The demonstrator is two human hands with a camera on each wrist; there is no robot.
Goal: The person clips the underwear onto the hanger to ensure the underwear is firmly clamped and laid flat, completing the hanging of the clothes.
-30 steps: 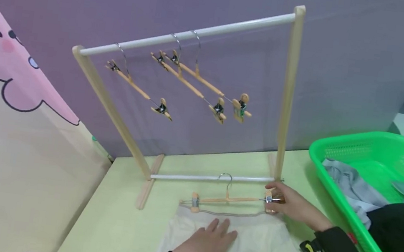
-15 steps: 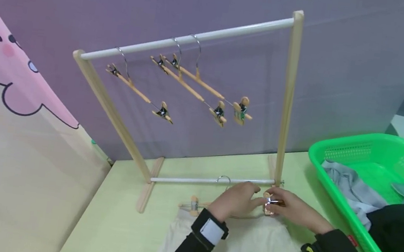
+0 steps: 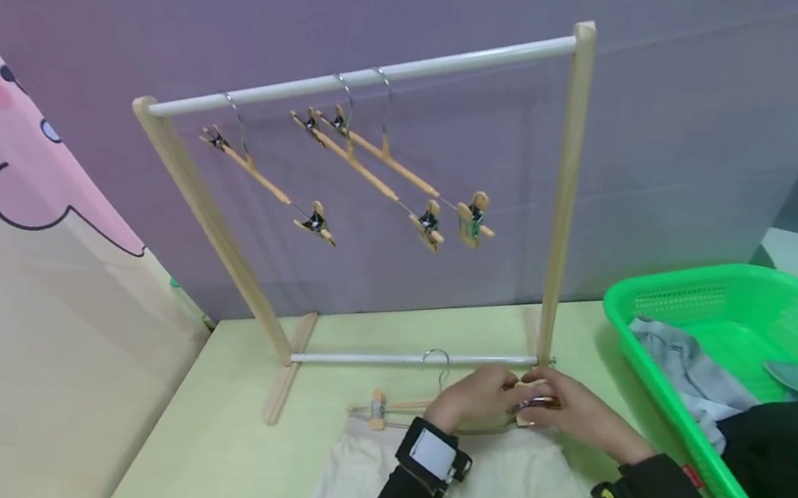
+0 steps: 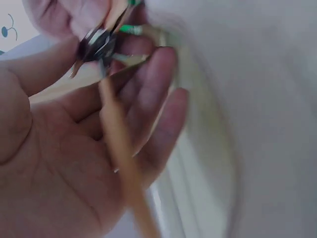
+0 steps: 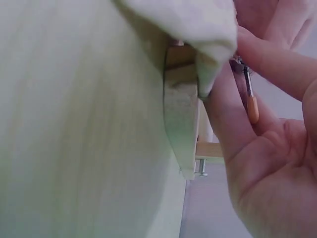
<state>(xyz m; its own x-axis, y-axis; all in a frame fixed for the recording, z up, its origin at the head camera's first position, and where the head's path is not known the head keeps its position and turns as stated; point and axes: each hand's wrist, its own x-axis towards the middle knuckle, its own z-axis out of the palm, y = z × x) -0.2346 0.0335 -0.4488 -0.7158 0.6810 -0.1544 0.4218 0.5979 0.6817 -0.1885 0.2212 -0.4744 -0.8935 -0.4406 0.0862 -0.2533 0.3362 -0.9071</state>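
Note:
A wooden clip hanger [image 3: 408, 405] with a metal hook lies at the top edge of a cream-white cloth garment [image 3: 518, 496]. Its left clip [image 3: 377, 410] sits over the garment's waist edge. At the right clip both hands meet. My left hand [image 3: 476, 398] pinches that clip [image 4: 99, 45] between thumb and fingers, the hanger's bar crossing its palm in the left wrist view. My right hand [image 3: 577, 408] pinches the same clip from the other side, beside the garment's corner [image 5: 213, 44]. The fingers partly hide the clip in the head view.
Behind the hands stands a wooden rack with a white top rail [image 3: 467, 62]; several similar hangers [image 3: 357, 162] hang from it. Its lower rail [image 3: 356, 357] runs just beyond the hanger. At right, a green basket [image 3: 643, 358] holds grey and black clothes [image 3: 784, 462].
My left hand has lifted off the cloth and moved up and right to the hanger's right clip, where it now pinches. My right hand has stayed at that clip.

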